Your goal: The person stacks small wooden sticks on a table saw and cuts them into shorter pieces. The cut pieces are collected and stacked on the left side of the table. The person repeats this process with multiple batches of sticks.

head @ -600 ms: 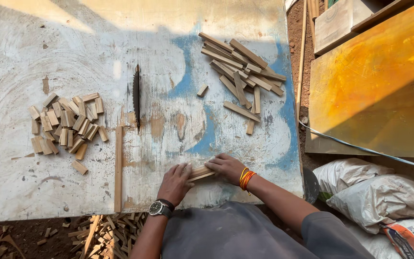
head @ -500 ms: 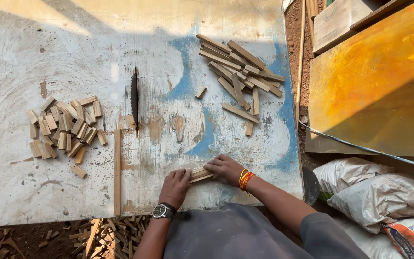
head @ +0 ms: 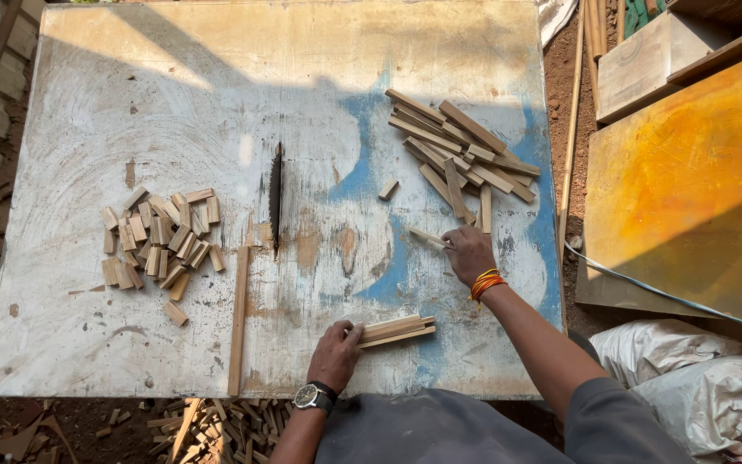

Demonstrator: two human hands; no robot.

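Worn table, right hand pinching stick

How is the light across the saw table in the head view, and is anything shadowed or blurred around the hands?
Head view: sun strikes the far edge of the worn white-and-blue saw table, while a broad soft shadow covers the rest, including the dark upright saw blade, the left hand on the bundle of long wooden strips and the right hand; all sharp, no glare.
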